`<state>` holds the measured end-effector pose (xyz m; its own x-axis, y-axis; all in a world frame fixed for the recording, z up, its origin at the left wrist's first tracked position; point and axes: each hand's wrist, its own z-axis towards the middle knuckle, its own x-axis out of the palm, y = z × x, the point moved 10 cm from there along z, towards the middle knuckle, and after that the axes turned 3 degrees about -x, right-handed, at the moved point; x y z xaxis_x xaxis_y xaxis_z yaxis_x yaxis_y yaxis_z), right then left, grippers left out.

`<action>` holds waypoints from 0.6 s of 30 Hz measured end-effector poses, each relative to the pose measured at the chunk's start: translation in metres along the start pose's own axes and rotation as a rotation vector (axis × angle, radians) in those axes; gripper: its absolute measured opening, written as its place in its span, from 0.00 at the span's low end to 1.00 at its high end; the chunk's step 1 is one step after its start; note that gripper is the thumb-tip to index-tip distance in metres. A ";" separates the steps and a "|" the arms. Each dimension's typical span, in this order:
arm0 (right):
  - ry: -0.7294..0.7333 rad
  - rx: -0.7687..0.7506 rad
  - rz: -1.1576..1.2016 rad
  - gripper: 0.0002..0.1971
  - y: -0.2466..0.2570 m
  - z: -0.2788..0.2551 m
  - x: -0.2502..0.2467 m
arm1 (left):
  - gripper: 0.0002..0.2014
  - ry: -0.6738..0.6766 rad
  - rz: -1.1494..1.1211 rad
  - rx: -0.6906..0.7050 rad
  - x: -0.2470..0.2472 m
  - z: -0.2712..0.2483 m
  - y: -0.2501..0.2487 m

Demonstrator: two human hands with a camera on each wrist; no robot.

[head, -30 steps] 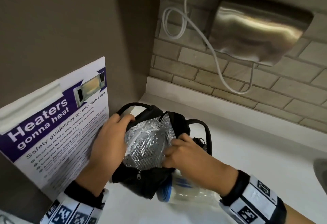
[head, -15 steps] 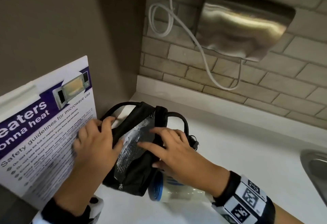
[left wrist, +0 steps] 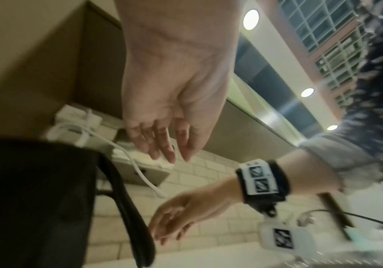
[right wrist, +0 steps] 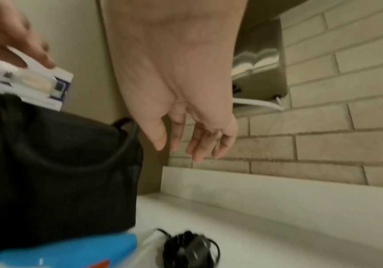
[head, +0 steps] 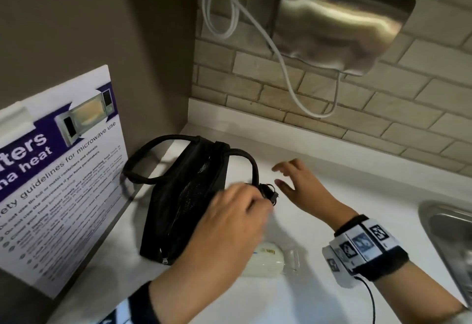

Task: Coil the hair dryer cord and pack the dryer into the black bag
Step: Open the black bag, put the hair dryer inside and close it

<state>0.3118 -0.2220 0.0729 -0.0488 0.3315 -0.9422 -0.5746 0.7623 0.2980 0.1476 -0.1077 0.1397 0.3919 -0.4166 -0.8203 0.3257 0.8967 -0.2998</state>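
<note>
White surface (head: 332,234) and tan brick wall frame your corner, where the black bag (head: 184,203) now stands nearly closed after gaping to show its silver lining a second ago, so you seem to be past arranging the opening. Your left hand (head: 229,224) has crossed over the bag's near end, fingers relaxed and gripping nothing, while your right hand (head: 301,185) has let go and hovers open just beside the bag's handle. A small coiled black cord (right wrist: 190,250) lies on the surface beside the bag, and the dryer itself you cannot pick out with certainty.
</note>
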 end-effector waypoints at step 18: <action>0.466 0.178 -0.174 0.25 -0.049 0.006 0.113 | 0.42 0.702 0.132 -0.040 0.170 -0.043 0.016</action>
<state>0.3394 -0.2187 -0.0479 -0.3468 -0.0598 -0.9360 -0.4609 0.8801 0.1145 0.1825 -0.1582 -0.0254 -0.2251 -0.1212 -0.9668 0.2765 0.9435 -0.1826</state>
